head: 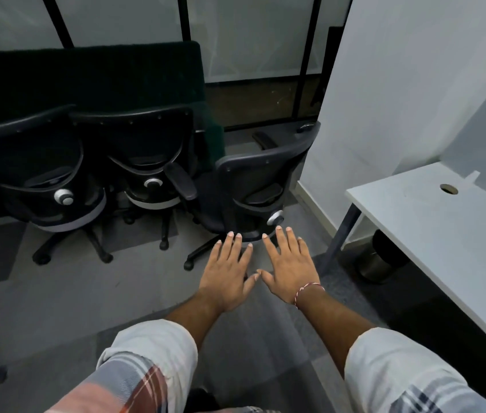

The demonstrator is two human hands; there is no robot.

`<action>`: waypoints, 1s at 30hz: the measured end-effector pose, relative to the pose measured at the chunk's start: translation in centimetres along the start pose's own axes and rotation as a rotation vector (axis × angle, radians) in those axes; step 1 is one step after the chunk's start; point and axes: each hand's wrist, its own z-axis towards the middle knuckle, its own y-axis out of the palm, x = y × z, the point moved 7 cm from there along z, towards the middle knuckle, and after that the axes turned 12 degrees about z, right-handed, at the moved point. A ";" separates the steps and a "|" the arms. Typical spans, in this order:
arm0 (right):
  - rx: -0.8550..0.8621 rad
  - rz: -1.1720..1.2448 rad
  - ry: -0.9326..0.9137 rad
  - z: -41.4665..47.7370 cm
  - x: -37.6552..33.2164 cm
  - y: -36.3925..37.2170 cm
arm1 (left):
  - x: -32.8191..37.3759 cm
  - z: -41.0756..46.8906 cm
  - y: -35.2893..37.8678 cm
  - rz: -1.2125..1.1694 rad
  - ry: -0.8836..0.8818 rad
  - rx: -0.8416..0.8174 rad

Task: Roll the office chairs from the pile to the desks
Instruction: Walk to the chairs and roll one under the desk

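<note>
Three black office chairs stand with their backs toward me along the far side of the room. The left chair (pixel 36 162) and the middle chair (pixel 146 150) sit side by side; the right chair (pixel 259 174) is turned a little and is nearest. My left hand (pixel 228 269) and my right hand (pixel 290 263) are stretched out flat in front of me, palms down, fingers straight, thumbs nearly touching. Both hover in the air short of the right chair and hold nothing. A white desk (pixel 444 234) stands at the right.
A dark green fabric-covered sofa (pixel 86 76) sits behind the chairs against glass partitions. A small metal bin (pixel 378 260) stands under the desk beside its grey leg (pixel 343 234). A white wall (pixel 399 84) flanks the right chair. Grey carpet lies between me and the chairs.
</note>
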 end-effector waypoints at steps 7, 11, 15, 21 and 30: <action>0.072 0.029 0.085 9.7 3.7 -1.7 | -3.2 10.9 -1.4 -0.063 0.052 0.150; 0.120 0.040 0.107 14.8 4.5 -3.0 | -5.3 16.3 -2.9 -0.072 0.072 0.271; 0.165 0.022 0.141 19.5 5.3 -5.0 | -7.7 21.6 -3.3 -0.046 0.088 0.224; 0.172 -0.013 0.187 23.8 6.9 -5.5 | -9.8 26.9 -2.1 -0.098 0.090 0.030; 0.100 -0.083 0.158 27.4 9.4 -5.7 | -10.8 31.2 -3.7 -0.002 0.028 -0.063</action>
